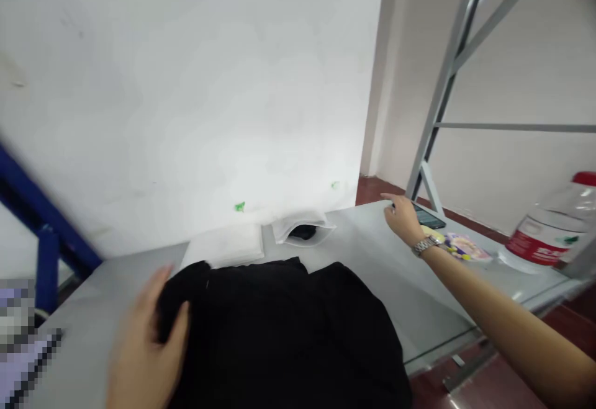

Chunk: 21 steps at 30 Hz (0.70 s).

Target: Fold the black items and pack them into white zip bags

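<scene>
A black garment [288, 334] lies spread across the grey table in front of me, its near part running out of the bottom of the view. At its left edge my left hand [149, 347], slightly blurred, has the dark cloth between thumb and fingers. My right hand [404, 218], with a metal watch on the wrist, reaches over the table's far right. Its index finger points left and the others are curled, with no held object visible. Close beside it lies a dark phone [429, 216]. An open white pouch [305, 229] with something black inside sits beyond the garment.
Flat white bags [226, 244] lie behind the garment, against a white panel [209, 98]. On the right are a colourful packet [465, 247] and a large red-capped bottle [544, 235]. A grey metal frame [447, 80] rises behind; a blue frame [46, 260] stands left.
</scene>
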Motion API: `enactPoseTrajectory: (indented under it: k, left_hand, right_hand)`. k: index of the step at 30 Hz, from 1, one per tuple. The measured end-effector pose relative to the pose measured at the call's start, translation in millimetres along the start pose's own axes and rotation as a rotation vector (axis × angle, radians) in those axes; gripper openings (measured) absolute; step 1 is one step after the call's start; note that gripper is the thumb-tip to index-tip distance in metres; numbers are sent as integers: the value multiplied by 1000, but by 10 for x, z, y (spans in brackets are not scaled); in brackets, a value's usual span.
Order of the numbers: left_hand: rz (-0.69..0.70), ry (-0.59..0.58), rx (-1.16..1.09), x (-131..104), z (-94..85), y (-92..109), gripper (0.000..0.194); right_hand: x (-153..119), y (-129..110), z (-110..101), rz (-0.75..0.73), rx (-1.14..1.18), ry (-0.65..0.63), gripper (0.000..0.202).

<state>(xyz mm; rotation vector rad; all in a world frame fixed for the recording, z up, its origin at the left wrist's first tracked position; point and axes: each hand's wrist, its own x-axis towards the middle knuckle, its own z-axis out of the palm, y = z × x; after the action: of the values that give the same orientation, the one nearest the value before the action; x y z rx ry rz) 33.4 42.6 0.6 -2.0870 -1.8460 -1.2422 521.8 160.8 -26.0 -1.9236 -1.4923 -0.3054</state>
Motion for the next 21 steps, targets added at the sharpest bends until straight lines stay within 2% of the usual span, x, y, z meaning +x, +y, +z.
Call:
enactPoseTrajectory:
  k: [2,4,6,9,12,14,15,17,19,21]
  left_hand:
    - [-7,-11,-41,-81,152,276,56]
    - [-22,-105,-92,-171,271,499,61]
    - [-19,-185,-135,-266,353,648,66]
    - [91,-274,-164,-420,453,773,68]
    - [232,-476,-163,-562,527,831,61]
    - [249,-568,-177,-602,514,813,57]
    - [223,-556,-187,-596,480,777,54]
    - [120,-428,-156,-540,363,640,44]
    - [7,-271,-8,-456,212,430,38]
    - [-55,-252,176,-392,79,188,39]
  right_hand:
    - [-182,-427,-16,-165,92,-30,45]
    - [-416,-804,-75,-304,172,-77,43]
    - [-629,-1071,-144,-434,245,-144,42]
    - [-797,-1216,-179,-531,319,-216,42]
    - [-845,-1154,-148,-432,379,-274,35]
    - [-901,-1116,-155,-375,435,-332,31]
    - [-944,-1117,-175,-381,457,-365,30]
    - [-1033,-1145,-236,-444,463,-417,30]
    - [-1068,-1156,-287,-505,425,-430,31]
    - [-1002,-1085,-285,-476,377,-383,29]
